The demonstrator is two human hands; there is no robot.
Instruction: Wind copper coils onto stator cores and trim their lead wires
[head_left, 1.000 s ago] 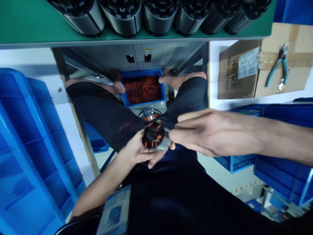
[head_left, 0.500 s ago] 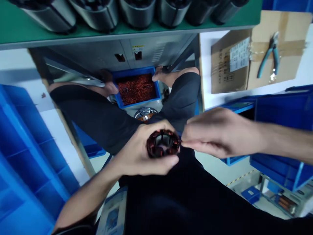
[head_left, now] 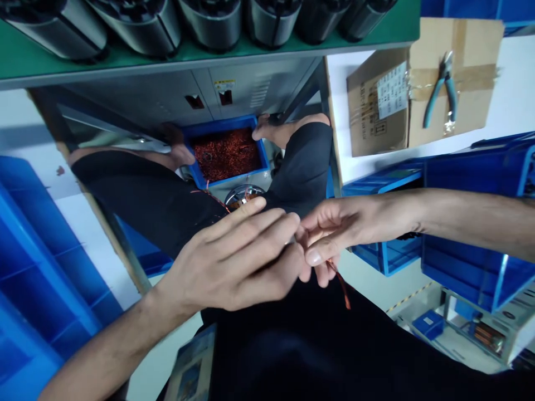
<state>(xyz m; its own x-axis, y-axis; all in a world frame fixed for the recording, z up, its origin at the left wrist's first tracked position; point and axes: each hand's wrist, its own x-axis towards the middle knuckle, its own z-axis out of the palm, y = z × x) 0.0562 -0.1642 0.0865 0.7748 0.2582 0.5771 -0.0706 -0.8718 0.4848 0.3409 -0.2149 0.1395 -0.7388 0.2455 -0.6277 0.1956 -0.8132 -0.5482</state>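
My left hand point(head_left: 240, 264), back upward, curls around the wound motor stator, which its fingers now hide from view. A twisted copper wire point(head_left: 213, 196) pokes out beyond the knuckles at the upper left. Meeting the left fingertips, my right hand point(head_left: 330, 231) is closed, thumb against fingers. From beneath its thumb hangs a red-brown lead wire point(head_left: 345, 289); the grip on it is partly hidden. Both hands are above my lap.
Below, a blue bin point(head_left: 264, 156) holds copper scraps between my feet. Cutting pliers point(head_left: 445, 75) lie on a cardboard box point(head_left: 472, 106) at right. Black-and-silver motor housings point(head_left: 215, 28) line the green bench point(head_left: 267, 58). Blue bins point(head_left: 460, 267) stand right, a blue compartment rack point(head_left: 37, 278) left.
The stator's open end faced me earlier; my left hand has turned over and covers it. My right hand has rotated and come against the left fingers. Wires now show on both sides.
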